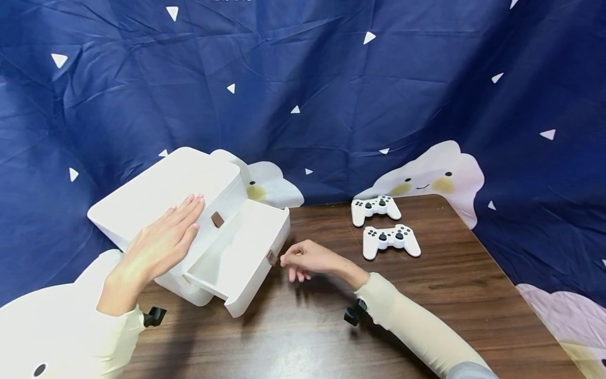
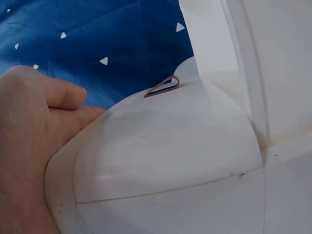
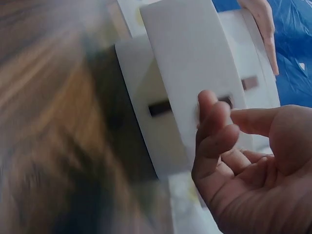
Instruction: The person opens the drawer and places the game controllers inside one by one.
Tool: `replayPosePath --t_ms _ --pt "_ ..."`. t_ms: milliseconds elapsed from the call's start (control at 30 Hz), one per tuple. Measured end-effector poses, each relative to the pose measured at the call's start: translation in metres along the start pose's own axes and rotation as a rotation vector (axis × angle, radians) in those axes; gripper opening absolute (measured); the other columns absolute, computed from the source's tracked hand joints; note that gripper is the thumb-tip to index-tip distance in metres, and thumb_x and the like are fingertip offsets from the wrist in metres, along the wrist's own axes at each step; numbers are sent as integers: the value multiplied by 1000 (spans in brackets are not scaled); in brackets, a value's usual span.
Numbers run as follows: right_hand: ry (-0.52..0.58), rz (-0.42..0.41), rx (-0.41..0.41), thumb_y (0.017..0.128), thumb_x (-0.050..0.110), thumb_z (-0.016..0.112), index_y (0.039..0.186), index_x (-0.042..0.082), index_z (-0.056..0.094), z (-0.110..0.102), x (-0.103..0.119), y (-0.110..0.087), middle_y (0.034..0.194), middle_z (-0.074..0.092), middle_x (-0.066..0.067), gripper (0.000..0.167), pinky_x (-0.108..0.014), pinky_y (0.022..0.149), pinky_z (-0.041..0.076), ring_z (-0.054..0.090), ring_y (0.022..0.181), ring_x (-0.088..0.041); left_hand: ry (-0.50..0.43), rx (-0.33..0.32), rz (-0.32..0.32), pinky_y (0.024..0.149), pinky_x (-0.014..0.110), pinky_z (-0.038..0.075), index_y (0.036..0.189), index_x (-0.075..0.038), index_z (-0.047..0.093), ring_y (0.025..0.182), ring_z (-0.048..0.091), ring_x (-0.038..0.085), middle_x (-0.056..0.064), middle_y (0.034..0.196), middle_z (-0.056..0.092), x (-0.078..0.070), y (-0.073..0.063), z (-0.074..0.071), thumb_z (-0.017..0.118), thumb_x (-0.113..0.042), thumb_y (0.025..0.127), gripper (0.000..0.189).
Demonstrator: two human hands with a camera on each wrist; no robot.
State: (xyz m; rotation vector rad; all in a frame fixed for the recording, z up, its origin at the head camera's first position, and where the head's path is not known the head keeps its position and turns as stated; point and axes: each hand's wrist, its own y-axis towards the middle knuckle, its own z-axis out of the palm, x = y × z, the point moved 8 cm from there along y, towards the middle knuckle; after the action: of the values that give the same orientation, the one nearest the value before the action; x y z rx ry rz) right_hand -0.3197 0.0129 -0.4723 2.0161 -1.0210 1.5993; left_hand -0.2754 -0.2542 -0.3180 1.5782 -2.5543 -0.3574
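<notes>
A white drawer cabinet (image 1: 165,197) stands at the left of the table, its middle drawer (image 1: 253,268) pulled out and bare inside. On the cabinet's top edge rests my left hand (image 1: 163,239), fingers straight and together. My right hand (image 1: 310,260) is just in front of the pulled-out drawer, fingers loosely curled, its fingertips close beside the brown pull tab (image 1: 271,257). In the right wrist view this hand (image 3: 243,161) overlaps the drawer front (image 3: 190,63), and part of the tab shows behind the fingers. A brown tab (image 1: 217,219) marks the closed upper drawer.
Two white game controllers, a rear one (image 1: 374,208) and a front one (image 1: 392,240), lie at the table's back right. Behind the wood-grain table (image 1: 454,273) hangs a blue cloth (image 1: 331,79) with white triangles and clouds. A lower drawer tab (image 3: 160,108) shows in the right wrist view.
</notes>
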Motion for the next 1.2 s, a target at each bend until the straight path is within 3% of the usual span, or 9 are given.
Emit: replayPosePath --t_ms 200,400,533,800,967,1200 --pt "-115 7 -71 106 20 65 110 4 75 -40 -3 -21 78 77 -8 19 -27 52 55 65 59 -12 2 5 1 135 51 27 167 -9 35 162 33 33 11 174 34 0 0 0 38 -30 115 56" --pt "-202 -42 -131 104 15 68 105 2 76 -90 -13 -40 90 78 -23 15 -30 61 64 72 69 -15 -7 19 -7 135 51 27 168 -10 34 163 31 33 10 175 32 1 0 0 38 -30 115 56" --pt "-246 -73 -172 104 12 68 105 1 76 -125 -21 -56 92 78 -23 14 -33 67 66 75 77 -24 -7 18 -9 135 52 27 168 -10 34 163 31 33 9 175 32 1 0 -1 38 -30 115 56" --pt "-153 -90 -247 104 5 66 112 -12 73 -183 -42 -88 101 78 -20 20 -48 88 68 78 90 -20 -2 17 -12 134 53 29 168 -10 34 162 32 33 10 175 33 0 0 -1 38 -30 115 56" --pt "-189 -96 -323 104 11 69 115 -9 74 -210 -51 -107 104 79 -23 24 -46 87 68 80 93 -24 -4 13 -15 134 52 29 167 -10 34 162 33 33 10 175 33 1 0 0 39 -30 115 56" --pt "-38 -101 -367 106 8 65 121 -19 66 -235 -69 -127 110 81 -17 31 -40 97 66 80 103 -19 9 12 -4 134 53 28 167 -9 35 162 33 33 10 174 33 0 0 0 39 -30 115 56"
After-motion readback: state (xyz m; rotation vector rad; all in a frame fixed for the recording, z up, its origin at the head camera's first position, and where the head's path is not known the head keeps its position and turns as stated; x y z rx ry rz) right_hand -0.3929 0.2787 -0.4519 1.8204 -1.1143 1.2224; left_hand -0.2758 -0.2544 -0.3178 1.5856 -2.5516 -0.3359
